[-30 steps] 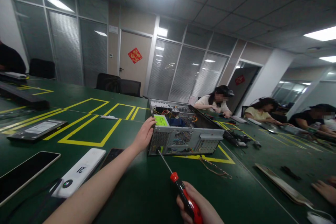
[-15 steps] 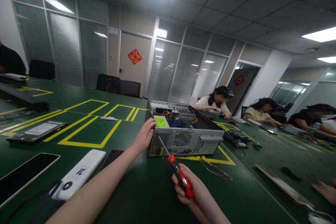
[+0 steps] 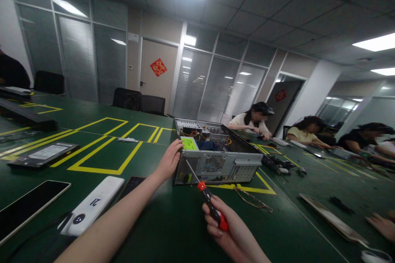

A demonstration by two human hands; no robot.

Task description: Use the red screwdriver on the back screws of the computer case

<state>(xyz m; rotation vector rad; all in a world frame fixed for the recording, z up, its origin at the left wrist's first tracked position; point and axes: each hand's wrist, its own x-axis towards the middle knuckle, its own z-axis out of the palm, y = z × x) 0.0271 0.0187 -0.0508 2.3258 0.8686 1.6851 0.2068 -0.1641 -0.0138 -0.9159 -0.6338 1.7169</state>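
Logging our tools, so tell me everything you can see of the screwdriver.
The screwdriver has a red and black handle, plastic by its look, and a thin metal shaft. The right hand grips the handle low. It slants up and away to the left, its tip at the rear panel of the computer case, above the green table.

A white box (image 3: 92, 205), lying left of the computer case (image 3: 216, 160) and nearer the camera, bore the black number 21. On the door (image 3: 154, 90) behind the case hung a red diamond sign (image 3: 158, 67) with gold characters too blurred to read. The green label (image 3: 189, 143) inside the case, at its left edge, carried print too small to make out.
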